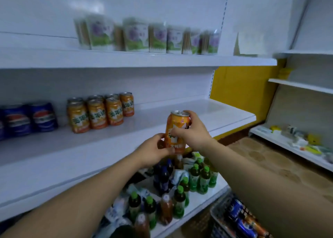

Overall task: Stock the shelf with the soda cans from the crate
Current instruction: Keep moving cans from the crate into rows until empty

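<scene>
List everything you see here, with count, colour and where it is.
Orange soda can: one, orange, held upright before the white middle shelf.
Shelved orange cans: about seven, orange, middle shelf, left.
Blue soda cans: at least two, blue, middle shelf, far left.
Blurred cartons: several, white-green-purple, top shelf.
Green-capped bottles: many, green, bottom shelf.
Dark blue bottles: a few, dark blue, bottom shelf.
Grey plastic crate: one, grey, bottom right, holds blue and orange cans.
Left hand: one, grips the can's base.
Right hand: one, grips its upper part.
</scene>
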Tool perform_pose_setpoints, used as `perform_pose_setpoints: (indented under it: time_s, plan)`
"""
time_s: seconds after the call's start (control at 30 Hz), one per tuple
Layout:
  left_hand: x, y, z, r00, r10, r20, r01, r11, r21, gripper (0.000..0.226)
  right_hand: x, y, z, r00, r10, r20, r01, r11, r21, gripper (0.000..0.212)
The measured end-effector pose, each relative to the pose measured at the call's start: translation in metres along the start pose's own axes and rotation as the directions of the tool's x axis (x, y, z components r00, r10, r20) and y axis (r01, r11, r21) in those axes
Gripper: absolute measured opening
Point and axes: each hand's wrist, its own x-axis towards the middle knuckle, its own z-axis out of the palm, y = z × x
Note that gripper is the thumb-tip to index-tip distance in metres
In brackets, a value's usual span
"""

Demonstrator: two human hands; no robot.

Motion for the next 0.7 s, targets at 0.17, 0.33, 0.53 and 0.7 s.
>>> perform_pose_setpoints:
  time_s: [0.17,0.33,0.53,0.7]
  plan:
    - [-0.041,-0.044,-0.076,0.976,-0.161,-0.148,0.195,0.947,0.257,0.066,0.013,-0.022,0.077,0.987,-0.041,0.158,0.035,0.999,0.039,0.065]
    - [-0.079,-0.096,-0.138,0.906,-0.319,-0.277,0.422,0.685,0.593,0.069,0.033,-0.03,0.131,0.969,-0.056,0.242,0.055,0.998,0.012,0.065]
    - [-0.069,-0.119,-0.152,0.859,-0.411,-0.306,0.505,0.577,0.642,0.078,0.064,-0.011,0.16,0.97,-0.079,0.23,0.089,0.995,-0.035,0.075]
    - [-0.066,-0.129,-0.153,0.857,-0.418,-0.302,0.506,0.566,0.651,0.078,0.103,0.003,0.169,0.986,-0.072,0.151,0.093,0.986,-0.137,0.085]
